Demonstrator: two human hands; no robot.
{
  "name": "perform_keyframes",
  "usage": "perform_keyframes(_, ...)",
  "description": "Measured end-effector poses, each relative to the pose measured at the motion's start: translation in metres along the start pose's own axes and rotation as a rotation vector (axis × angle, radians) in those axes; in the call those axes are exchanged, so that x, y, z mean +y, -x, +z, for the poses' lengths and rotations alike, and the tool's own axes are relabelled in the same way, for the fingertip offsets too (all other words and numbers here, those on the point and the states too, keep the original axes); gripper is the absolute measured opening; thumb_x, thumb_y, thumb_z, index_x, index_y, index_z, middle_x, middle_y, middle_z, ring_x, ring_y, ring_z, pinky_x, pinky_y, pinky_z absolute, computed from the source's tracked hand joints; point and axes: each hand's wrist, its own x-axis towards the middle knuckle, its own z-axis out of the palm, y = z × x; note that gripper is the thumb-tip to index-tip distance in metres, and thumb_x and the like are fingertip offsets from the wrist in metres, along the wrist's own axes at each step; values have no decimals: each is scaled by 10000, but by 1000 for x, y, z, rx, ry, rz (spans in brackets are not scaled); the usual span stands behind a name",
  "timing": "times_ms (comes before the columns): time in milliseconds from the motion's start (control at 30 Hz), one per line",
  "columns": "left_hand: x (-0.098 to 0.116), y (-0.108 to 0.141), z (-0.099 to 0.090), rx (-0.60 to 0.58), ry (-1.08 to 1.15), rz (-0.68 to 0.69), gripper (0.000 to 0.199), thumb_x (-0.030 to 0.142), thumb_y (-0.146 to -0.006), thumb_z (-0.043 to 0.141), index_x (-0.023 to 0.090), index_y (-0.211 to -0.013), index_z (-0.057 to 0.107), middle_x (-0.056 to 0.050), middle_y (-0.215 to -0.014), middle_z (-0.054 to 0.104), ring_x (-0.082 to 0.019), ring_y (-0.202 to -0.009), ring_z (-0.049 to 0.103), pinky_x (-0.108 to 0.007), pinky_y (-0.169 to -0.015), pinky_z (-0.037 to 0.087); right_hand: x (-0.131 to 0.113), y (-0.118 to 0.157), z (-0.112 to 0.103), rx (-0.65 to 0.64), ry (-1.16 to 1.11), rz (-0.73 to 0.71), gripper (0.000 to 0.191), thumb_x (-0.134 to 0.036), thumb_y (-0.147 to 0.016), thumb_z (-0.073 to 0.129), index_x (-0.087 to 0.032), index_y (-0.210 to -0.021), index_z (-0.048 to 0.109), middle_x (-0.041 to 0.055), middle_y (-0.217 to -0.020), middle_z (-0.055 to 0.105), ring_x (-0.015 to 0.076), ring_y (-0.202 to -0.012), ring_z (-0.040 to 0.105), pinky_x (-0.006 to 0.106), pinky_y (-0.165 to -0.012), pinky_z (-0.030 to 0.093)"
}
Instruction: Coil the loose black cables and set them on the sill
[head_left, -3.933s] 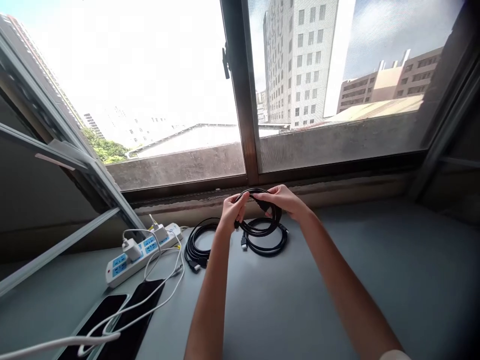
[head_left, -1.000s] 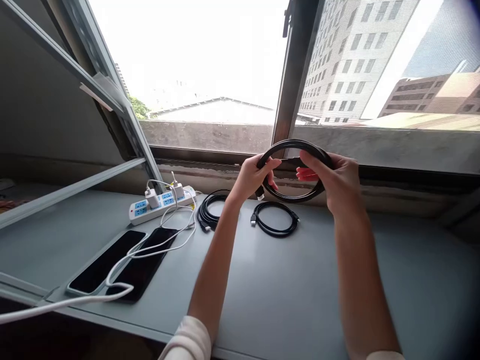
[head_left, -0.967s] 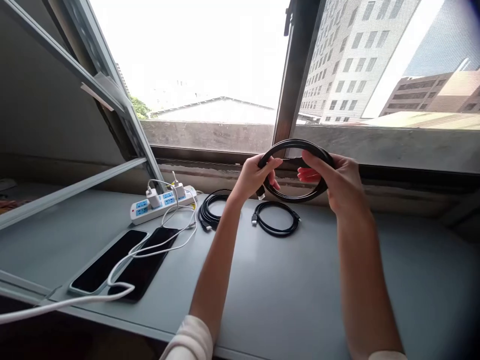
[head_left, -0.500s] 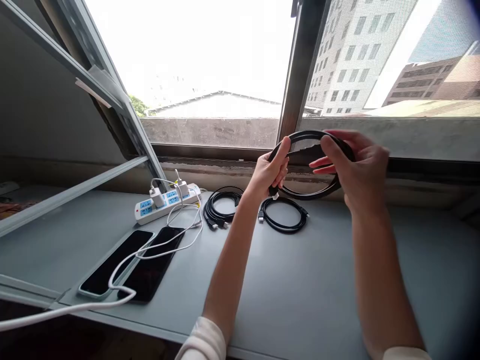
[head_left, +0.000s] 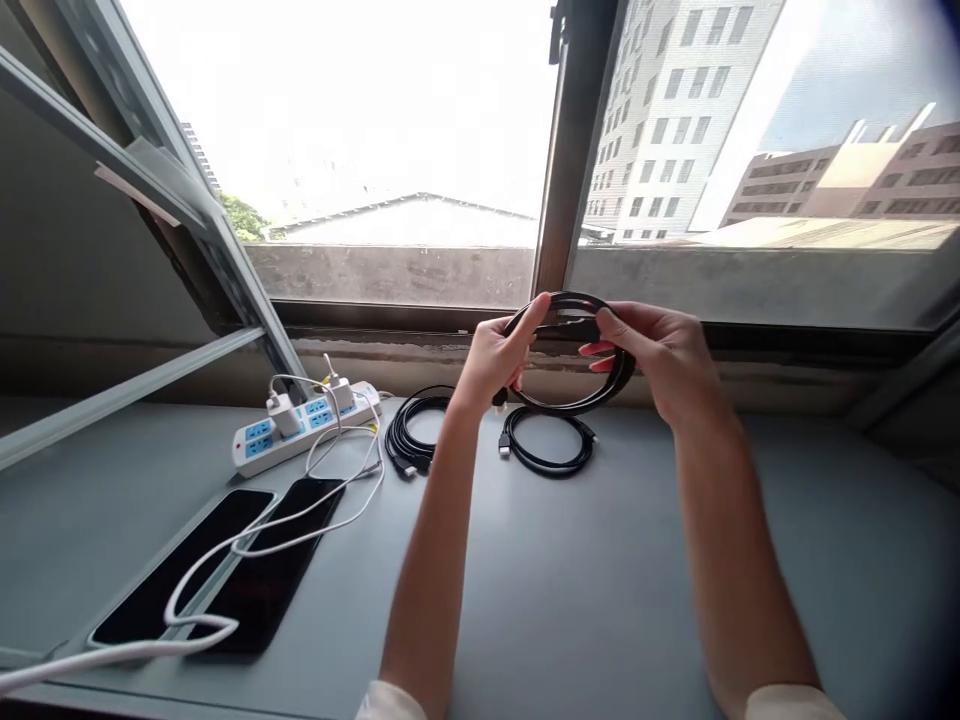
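Observation:
A black cable (head_left: pixel 574 408), wound into a loop, is held up above the desk between both hands. My left hand (head_left: pixel 495 362) is closed round the loop's left side, thumb on top, with a plug end poking out below the fist. On the loop's upper right, my right hand (head_left: pixel 656 355) pinches the cable between thumb and fingers. A dark plug or thicker cable end crosses the inside of the loop towards the right thumb. Beneath, a coiled black USB cable (head_left: pixel 551 467) lies on the desk. Left of it rests a bigger bundle of black cables (head_left: pixel 397 440), partly hidden by my left forearm.
A white power strip (head_left: pixel 251 462) with two plugged-in chargers stands at the back left. Two dark-screened phones (head_left: pixel 184 570) (head_left: pixel 274 590) lie in front, crossed by a white charging cable (head_left: pixel 120 655). Metal frame bars (head_left: pixel 135 385) slant on the left. Behind the grey desk (head_left: pixel 570 600) is a window.
My right hand has come in closer to the left and grips the loop more tightly. The held loop sits slightly lower. The whole view has shifted a little.

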Motion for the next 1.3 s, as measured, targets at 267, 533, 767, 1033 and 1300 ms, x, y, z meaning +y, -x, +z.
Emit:
perform_keyframes(267,14,9,11,158,-94,54,513,605,-684,596,175,-483,402,68,-377,308,-34,-291,301,-183,-287,342,10,-2,3,107,315,-177,405,-532,-862,491,-172,-794,663,20,-722,640,148,-595,609,228,-511,531)
perform_keyframes(533,19,10,2,131,-99,-89,525,630,-646,617,175,-492,405,66,-371,317,-40,-280,304,-186,-280,318,-5,5,1,108,572,-317,238,-401,-836,598,-174,-797,661,16,-714,636,164,-682,579,224,-542,409)
perform_keyframes(767,29,20,-1,19,-229,-67,509,609,-676,604,177,-509,394,77,-368,298,-33,-300,294,-167,-286,279,0,5,5,95,658,-335,142,-270,-847,571,-153,-848,652,51,-834,650,178,-726,585,249,-579,403)
perform_keyframes(1033,25,18,-9,17,-235,-127,486,614,-669,610,167,-535,474,72,-372,321,-30,-317,286,-178,-319,305,3,3,5,-131,262,109,380,-521,-806,562,-171,-664,600,21,-550,591,183,-529,592,245,-489,386)
perform_keyframes(1300,22,16,-9,-172,-109,-107,589,636,-731,519,190,-443,266,70,-338,244,-22,-339,263,-178,-377,311,4,-1,-8,-308,-139,255,382,-504,-642,753,-153,-646,602,5,-583,571,126,-486,564,233,-479,497)
